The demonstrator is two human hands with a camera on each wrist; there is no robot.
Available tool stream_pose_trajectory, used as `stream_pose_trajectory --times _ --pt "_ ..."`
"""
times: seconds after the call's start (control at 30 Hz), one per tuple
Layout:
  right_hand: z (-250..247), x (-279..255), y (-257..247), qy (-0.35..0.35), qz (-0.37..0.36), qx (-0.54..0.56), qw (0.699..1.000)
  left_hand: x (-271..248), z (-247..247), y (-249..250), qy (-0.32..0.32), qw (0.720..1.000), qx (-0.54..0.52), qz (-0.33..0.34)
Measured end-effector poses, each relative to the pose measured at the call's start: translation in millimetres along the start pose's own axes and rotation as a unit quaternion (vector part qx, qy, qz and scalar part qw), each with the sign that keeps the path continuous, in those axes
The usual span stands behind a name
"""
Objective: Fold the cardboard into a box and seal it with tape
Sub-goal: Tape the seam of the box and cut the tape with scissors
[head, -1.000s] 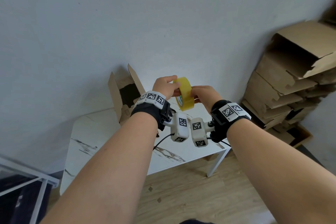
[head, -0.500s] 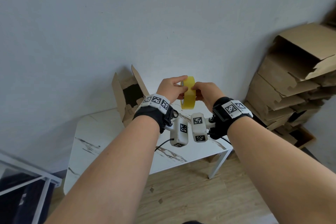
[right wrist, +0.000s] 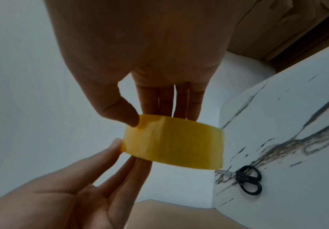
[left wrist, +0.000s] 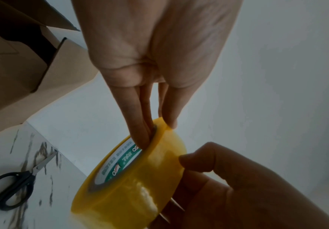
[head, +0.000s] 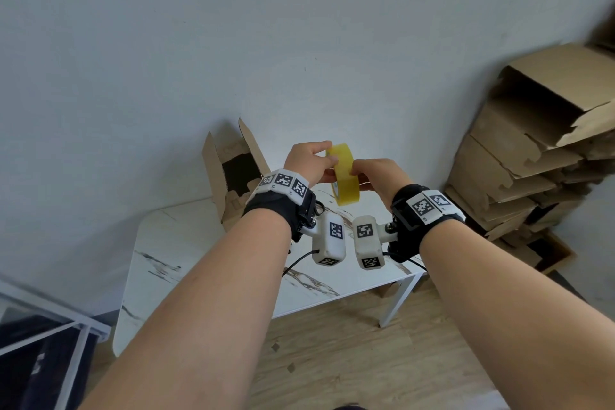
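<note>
Round, shiny yellow tape roll (head: 343,175) up in the air above the white marble desk (head: 186,263). Pinched by the left hand (head: 309,161), fingers inside the ring. Gripped by the right hand (head: 379,176) too, thumb on the smooth outside.

— What's below the hands?
— A white marble-patterned table (head: 186,263) with white metal legs; black-handled scissors (right wrist: 246,179) lie on it.
— And off to their right?
— A leaning stack of flattened brown cardboard sheets (head: 532,156), against the pale grey wall (head: 233,43), on light wooden flooring (head: 349,359).
</note>
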State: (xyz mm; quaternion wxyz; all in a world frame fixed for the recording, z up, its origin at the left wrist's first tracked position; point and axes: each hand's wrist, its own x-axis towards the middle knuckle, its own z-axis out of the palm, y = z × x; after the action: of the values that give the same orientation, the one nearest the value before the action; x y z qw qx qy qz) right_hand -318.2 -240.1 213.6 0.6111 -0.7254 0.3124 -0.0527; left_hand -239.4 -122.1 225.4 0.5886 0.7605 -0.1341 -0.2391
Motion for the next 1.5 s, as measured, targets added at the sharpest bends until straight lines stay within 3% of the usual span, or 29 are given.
stream_pose_trajectory --times 0.17,0.47,0.7,1.2,1.5 --pt "-3 -4 -2 0.006 0.009 0.001 1.0 0 4 0 0.006 1.0 -0.027 -0.004" --pt "-2 -2 -8 0.038 0.03 0.027 0.998 -8 9 3 -0.036 0.998 0.038 0.031" --pt "5 -4 -8 0.033 0.044 0.036 0.998 -8 9 0 -0.027 0.998 0.044 0.028" --pt "-2 -2 -2 0.033 0.012 0.012 0.999 2 5 3 -0.016 0.997 -0.066 -0.028" --pt "-2 9 4 0.016 -0.001 0.052 0.999 -1 5 4 -0.062 0.998 0.002 0.013"
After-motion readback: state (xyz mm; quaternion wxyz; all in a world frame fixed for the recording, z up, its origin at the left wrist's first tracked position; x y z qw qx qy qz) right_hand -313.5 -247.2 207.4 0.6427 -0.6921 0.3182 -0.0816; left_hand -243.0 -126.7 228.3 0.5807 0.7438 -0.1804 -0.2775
